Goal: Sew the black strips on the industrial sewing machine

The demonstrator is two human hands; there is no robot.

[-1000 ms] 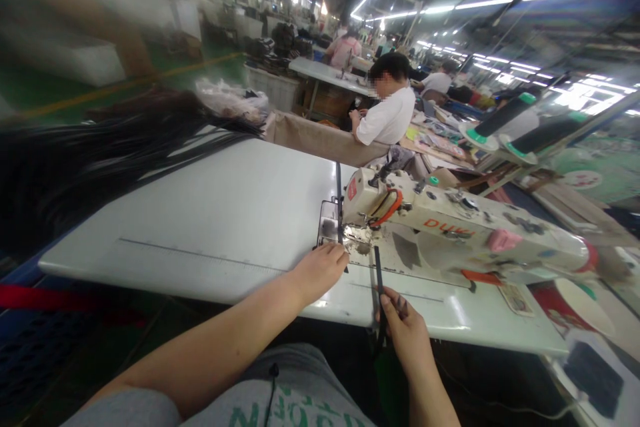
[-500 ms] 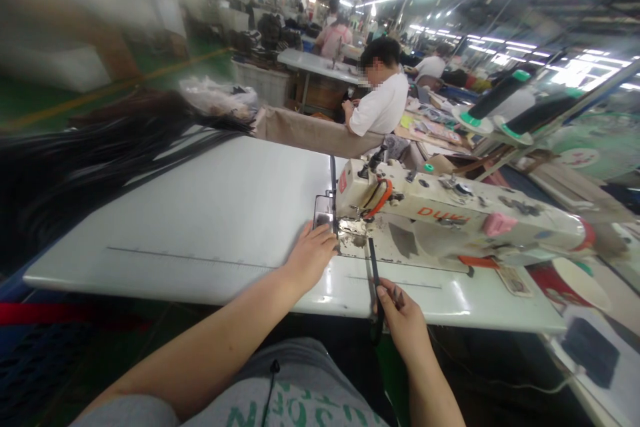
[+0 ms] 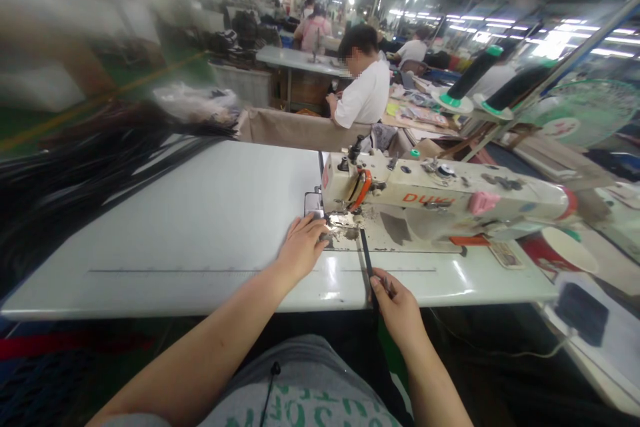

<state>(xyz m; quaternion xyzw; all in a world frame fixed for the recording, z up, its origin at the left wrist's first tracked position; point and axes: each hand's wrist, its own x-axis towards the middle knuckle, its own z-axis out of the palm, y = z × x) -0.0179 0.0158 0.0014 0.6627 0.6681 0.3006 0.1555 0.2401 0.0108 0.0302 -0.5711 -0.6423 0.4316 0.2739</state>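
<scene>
My left hand [image 3: 303,247] lies flat with its fingers stretched out, beside the needle plate of a white sewing machine [image 3: 435,197]. Between the thumb and fingers of my right hand [image 3: 397,300], at the table's front edge, is a narrow black strip [image 3: 367,253]. Its free end points up toward the machine bed, and the rest drops below the edge. Something small and grey shows at the right fingers, too small to name. Another black strip [image 3: 321,160] shows behind the machine head, left of it.
A bundle of long black strips [image 3: 115,173] covers the left end of the white table [image 3: 200,227]. Behind the table is a cloth-lined bin [image 3: 295,130], with a person in white [image 3: 367,90] beyond. Thread cones [image 3: 473,77] and a green fan [image 3: 580,113] stand at right.
The view has shifted slightly. The black strip beside the machine head has slid back, away from my left hand. My right hand still holds its strip, nearly unmoved relative to the machine.
</scene>
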